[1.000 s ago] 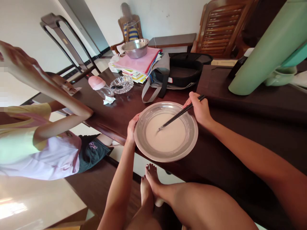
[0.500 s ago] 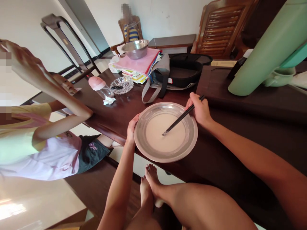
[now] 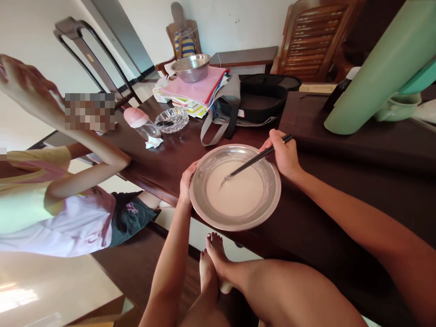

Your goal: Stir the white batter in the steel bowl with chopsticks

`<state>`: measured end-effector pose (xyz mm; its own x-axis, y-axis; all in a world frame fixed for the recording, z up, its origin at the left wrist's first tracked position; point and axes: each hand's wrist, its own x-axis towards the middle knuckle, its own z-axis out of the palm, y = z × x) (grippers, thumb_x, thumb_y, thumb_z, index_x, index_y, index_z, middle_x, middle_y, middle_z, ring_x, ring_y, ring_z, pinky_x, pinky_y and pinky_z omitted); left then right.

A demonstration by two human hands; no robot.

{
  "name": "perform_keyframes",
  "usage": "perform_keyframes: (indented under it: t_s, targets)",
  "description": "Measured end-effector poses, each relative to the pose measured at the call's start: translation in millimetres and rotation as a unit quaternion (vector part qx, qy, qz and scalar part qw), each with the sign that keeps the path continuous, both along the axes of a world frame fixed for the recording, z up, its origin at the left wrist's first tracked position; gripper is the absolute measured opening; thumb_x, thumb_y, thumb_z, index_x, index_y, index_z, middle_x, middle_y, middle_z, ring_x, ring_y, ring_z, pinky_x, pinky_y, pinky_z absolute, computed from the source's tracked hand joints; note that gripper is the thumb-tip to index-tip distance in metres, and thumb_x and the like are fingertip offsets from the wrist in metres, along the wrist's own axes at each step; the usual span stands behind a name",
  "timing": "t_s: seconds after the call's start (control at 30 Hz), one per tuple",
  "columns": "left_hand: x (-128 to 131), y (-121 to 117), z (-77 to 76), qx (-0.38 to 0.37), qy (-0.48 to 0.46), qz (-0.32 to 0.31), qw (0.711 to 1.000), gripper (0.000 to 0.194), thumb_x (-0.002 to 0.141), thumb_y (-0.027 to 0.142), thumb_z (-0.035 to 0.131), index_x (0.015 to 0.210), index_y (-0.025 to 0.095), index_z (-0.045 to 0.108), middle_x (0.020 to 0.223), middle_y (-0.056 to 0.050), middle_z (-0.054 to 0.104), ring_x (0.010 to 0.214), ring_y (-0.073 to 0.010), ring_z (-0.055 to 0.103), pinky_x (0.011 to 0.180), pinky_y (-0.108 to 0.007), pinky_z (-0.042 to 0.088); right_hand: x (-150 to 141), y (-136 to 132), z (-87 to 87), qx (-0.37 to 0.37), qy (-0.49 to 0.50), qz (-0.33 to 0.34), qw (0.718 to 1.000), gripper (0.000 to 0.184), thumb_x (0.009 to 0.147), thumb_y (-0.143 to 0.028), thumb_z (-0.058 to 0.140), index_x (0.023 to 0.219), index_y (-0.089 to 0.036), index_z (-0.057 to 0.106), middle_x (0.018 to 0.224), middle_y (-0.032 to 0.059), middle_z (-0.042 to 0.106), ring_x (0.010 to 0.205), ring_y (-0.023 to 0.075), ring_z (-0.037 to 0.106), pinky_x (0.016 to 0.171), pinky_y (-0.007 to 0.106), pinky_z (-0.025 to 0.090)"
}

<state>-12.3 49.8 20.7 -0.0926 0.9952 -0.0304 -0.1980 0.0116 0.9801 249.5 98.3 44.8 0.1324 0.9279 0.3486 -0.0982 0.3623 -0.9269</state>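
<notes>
A wide metal bowl (image 3: 269, 204) sits at the edge of the dark table, with a pale, milky batter (image 3: 238, 195) in it. My left hand (image 3: 187, 181) grips the bowl's left rim, its fingers partly hidden behind the side. My right hand (image 3: 284, 154) is closed around a pair of black chopsticks (image 3: 254, 160) at the bowl's upper right. Their tips dip into the batter left of the middle. Some fingers of that hand reach the right rim.
Behind the bowl lie a grey-black bag (image 3: 262, 102), a glass ashtray (image 3: 172, 120), a pink-capped bottle (image 3: 136, 119) and a crumpled tissue (image 3: 154, 142). A smaller metal bowl (image 3: 192, 70) tops stacked books. A green cylinder (image 3: 374, 77) stands right. A person (image 3: 78, 195) leans on the table at left.
The chopstick tips have moved left through the batter, and the chopsticks lie at a flatter angle. My left hand and the bowl have stayed in place.
</notes>
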Motion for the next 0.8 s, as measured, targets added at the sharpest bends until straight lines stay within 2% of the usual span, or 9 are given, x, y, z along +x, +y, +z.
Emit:
perform_keyframes:
  t_s: [0.1,0.17,0.27,0.43,0.6,0.73,0.8]
  targets:
    - [-0.1,-0.1,-0.3,0.006,0.005,-0.003,1.0,0.039,0.079,0.04,0.05,0.105,0.018,0.068,0.106,-0.005,0.071,0.103,-0.0262,0.064,0.091,-0.037,0.049,1.0,0.6,-0.1,-0.007,0.013,-0.025,1.0,0.05,0.081,-0.06,0.055,0.051,-0.021,0.049,0.044,-0.0024,0.055,0.045,0.0106,0.056,0.047,0.024,0.041]
    - [-0.3,-0.2,-0.7,0.005,0.005,-0.001,1.0,0.039,0.079,0.04,0.05,0.105,0.018,0.069,0.106,-0.005,0.072,0.103,-0.0265,0.064,0.091,-0.037,0.049,0.2,-0.7,0.0,-0.024,0.003,0.004,1.0,0.05,0.082,-0.06,0.053,0.05,-0.021,0.05,0.044,-0.0017,0.055,0.044,0.0108,0.055,0.046,0.024,0.039]
    - [-1.0,0.1,-1.2,0.007,0.005,0.002,1.0,0.039,0.08,0.04,0.049,0.106,0.018,0.069,0.106,-0.005,0.072,0.103,-0.0263,0.064,0.091,-0.037,0.049,-0.7,-1.9,0.1,-0.018,-0.016,0.033,0.999,0.049,0.082,-0.058,0.055,0.051,-0.021,0.052,0.047,-0.0008,0.058,0.047,0.0115,0.057,0.051,0.025,0.045]
    - [-1.1,0.1,-0.3,0.011,0.0,-0.003,1.0,0.037,0.08,0.038,0.05,0.105,0.018,0.069,0.106,-0.005,0.072,0.103,-0.0255,0.064,0.093,-0.036,0.047,1.2,1.0,-2.1,-0.002,0.022,-0.019,1.0,0.048,0.083,-0.056,0.055,0.05,-0.021,0.051,0.044,-0.0026,0.055,0.045,0.0104,0.055,0.049,0.024,0.041]
    - [0.7,-1.6,1.0,-0.004,-0.009,0.006,1.0,0.036,0.08,0.038,0.05,0.105,0.018,0.068,0.103,-0.005,0.072,0.1,-0.0255,0.065,0.089,-0.036,0.049,0.7,-0.3,-1.5,-0.009,-0.016,0.051,0.999,0.048,0.083,-0.055,0.056,0.051,-0.02,0.054,0.048,-0.0011,0.058,0.048,0.0111,0.058,0.053,0.025,0.044]
    - [0.4,-1.4,0.3,-0.002,-0.014,-0.001,1.0,0.035,0.08,0.039,0.051,0.102,0.017,0.068,0.103,-0.005,0.072,0.1,-0.0252,0.065,0.09,-0.035,0.048,3.0,2.7,-3.0,-0.001,0.025,-0.001,1.0,0.047,0.082,-0.055,0.057,0.051,-0.02,0.052,0.045,-0.0027,0.055,0.045,0.0101,0.057,0.049,0.023,0.041]
    - [-0.2,-1.0,-0.1,-0.001,-0.006,-0.002,1.0,0.037,0.08,0.039,0.051,0.103,0.017,0.068,0.104,-0.005,0.072,0.1,-0.0253,0.065,0.09,-0.035,0.048,2.7,2.4,-3.4,-0.01,0.029,0.004,1.0,0.049,0.083,-0.055,0.056,0.049,-0.02,0.051,0.042,-0.0026,0.053,0.043,0.0097,0.054,0.046,0.023,0.039]
